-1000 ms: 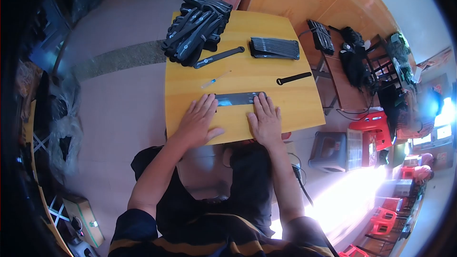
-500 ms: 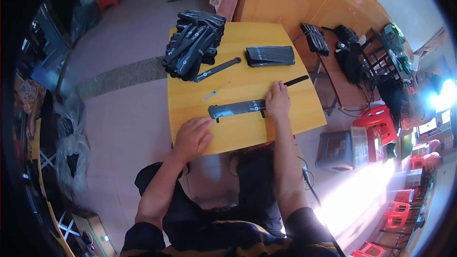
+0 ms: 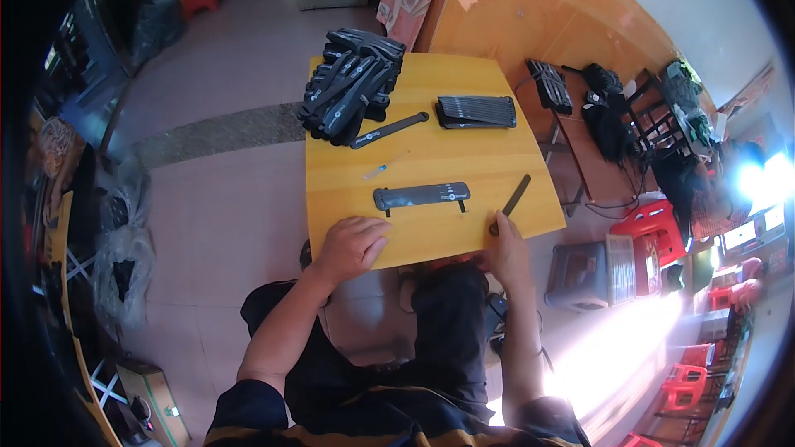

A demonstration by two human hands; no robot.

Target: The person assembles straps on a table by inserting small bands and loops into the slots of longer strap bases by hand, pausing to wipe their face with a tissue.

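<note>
A dark flat strip with rounded ends and white print (image 3: pixel 421 196) lies crosswise on the yellow table, two small black tabs showing under its near edge. Right of it, my right hand (image 3: pixel 508 252) grips the near end of a slim dark stick (image 3: pixel 517 197), which points away from me. My left hand (image 3: pixel 351 248) is at the table's front edge, just below the strip's left end and apart from it. Its fingers are curled together, and nothing shows in them. Beyond the strip lies a small clear and blue piece (image 3: pixel 375 171), too small to name.
The yellow table (image 3: pixel 464 145) bears a heap of dark strips (image 3: pixel 352 87) at the far left, a single strip (image 3: pixel 389 130) beside it and a neat stack (image 3: pixel 476 112) at the far right. A brown side table (image 3: pixel 592 145) and grey stool (image 3: pixel 577 275) stand to the right.
My right hand has left the flat strip's right end and come nearer to me, now holding the dark stick. My left hand has shifted slightly right and curled in. The view has shifted a little.
</note>
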